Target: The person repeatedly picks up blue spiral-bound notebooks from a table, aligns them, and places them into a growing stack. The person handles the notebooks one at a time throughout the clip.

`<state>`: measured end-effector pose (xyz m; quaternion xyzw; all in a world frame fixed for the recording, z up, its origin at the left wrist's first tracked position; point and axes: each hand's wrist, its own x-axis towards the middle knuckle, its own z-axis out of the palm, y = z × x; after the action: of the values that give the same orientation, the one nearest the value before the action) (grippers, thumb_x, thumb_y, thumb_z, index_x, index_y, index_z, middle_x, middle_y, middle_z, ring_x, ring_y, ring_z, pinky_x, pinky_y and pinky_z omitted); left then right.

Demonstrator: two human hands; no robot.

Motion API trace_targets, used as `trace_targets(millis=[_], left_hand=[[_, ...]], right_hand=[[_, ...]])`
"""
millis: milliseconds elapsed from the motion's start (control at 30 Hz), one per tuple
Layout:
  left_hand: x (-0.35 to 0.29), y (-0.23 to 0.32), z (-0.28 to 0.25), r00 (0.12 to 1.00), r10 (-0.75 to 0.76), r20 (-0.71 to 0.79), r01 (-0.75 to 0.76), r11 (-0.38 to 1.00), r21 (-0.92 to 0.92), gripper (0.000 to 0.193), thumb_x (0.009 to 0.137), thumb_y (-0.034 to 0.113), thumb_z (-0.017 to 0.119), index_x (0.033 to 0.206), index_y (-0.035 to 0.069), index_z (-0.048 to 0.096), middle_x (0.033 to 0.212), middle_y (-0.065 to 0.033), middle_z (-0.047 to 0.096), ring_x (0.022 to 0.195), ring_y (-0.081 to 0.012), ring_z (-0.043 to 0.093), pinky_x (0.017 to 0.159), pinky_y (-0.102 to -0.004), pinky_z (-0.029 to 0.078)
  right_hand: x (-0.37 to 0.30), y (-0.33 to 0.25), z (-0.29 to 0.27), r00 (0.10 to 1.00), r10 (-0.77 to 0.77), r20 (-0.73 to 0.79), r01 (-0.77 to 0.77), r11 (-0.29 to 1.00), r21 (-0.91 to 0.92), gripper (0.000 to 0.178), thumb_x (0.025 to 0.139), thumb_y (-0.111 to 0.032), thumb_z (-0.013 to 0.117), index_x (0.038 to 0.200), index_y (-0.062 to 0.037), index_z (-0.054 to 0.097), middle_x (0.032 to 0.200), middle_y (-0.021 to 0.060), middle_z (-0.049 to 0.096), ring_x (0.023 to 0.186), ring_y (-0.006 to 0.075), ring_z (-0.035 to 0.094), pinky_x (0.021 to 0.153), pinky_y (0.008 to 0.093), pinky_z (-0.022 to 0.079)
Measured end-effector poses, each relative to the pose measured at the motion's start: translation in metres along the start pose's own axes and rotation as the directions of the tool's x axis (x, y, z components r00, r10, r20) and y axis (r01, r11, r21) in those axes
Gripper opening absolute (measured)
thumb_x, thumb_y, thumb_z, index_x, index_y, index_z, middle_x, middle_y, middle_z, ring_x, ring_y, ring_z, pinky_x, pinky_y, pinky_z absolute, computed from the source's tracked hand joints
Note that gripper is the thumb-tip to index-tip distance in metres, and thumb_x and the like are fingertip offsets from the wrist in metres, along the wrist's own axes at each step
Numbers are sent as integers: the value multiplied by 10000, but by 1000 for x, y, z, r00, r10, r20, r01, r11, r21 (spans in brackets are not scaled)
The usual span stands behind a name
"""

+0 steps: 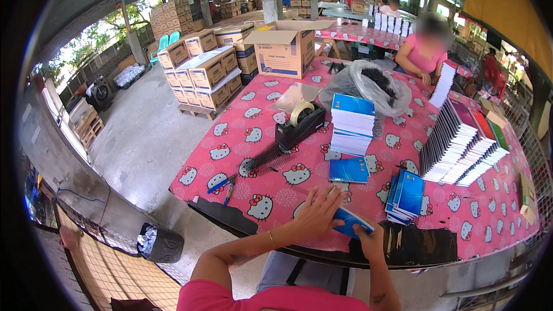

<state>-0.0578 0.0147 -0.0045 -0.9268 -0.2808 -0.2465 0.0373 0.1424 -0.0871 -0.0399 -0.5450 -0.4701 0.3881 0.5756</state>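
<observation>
In front of the black tape dispenser [302, 128] and to its right, just over the near part of the pink patterned table [268, 181], a small blue notebook [347, 224] with a glossy cover slants between 2 hands. The left hand [314, 214] is mostly open, its fingers extended and lightly parted, touching the notebook's left end; the right hand [371, 242] is partly closed, gripping the other end with its thumb on the cover. Farther right of the dispenser, a fanned pile of blue notebooks [408, 193] lies beside that grip.
</observation>
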Motion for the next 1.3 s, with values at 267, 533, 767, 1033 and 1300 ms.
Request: trace_targets(millis=[267, 533, 767, 1033, 1300], left_hand=[[0, 11, -3, 999, -32, -16, 33, 997, 75, 802, 925, 513, 555, 1514, 8, 349, 1586, -190, 320, 1493, -342, 262, 1124, -687, 145], [15, 8, -16, 1000, -22, 0, 22, 985, 173, 815, 923, 556, 540, 1527, 44, 348, 1598, -171, 310, 1497, -297, 266, 1098, -653, 239], [-14, 13, 12, 998, 61, -14, -56, 973, 226, 800, 929, 571, 531, 1509, 41, 380, 1585, -172, 333, 1467, -310, 313, 1075, -651, 277], [-1, 28, -7, 997, 41, 63, -53, 978, 201, 769, 969, 547, 467, 1509, 12, 348, 1569, -187, 352, 1452, -313, 342, 1082, -667, 255], [6, 29, 1, 994, 103, 23, -104, 991, 84, 856, 926, 606, 505, 1500, -9, 350, 1567, -217, 341, 1475, -347, 302, 1138, -652, 172]], right_hand=[[-2, -8, -1, 996, 69, -50, -64, 993, 97, 290, 910, -106, 713, 1167, 27, 695, 909, 14, 675, 801, 91, 577, 737, 259, 478], [-7, -11, 8, 997, 72, -37, -67, 990, 121, 280, 892, -109, 719, 1136, 25, 697, 901, 20, 672, 782, 82, 586, 700, 245, 482], [-4, -12, 7, 999, 18, 32, -20, 996, 91, 273, 897, -136, 714, 1124, 16, 698, 876, 25, 674, 765, 89, 575, 699, 253, 477], [-6, -15, 0, 999, 31, 41, -32, 999, 24, 304, 915, -130, 692, 1179, 19, 690, 914, 32, 691, 803, 87, 593, 723, 257, 489], [-4, -11, 2, 994, 47, 102, -49, 999, 13, 313, 905, -78, 683, 1205, 8, 683, 961, 30, 714, 852, 83, 607, 779, 270, 505]])
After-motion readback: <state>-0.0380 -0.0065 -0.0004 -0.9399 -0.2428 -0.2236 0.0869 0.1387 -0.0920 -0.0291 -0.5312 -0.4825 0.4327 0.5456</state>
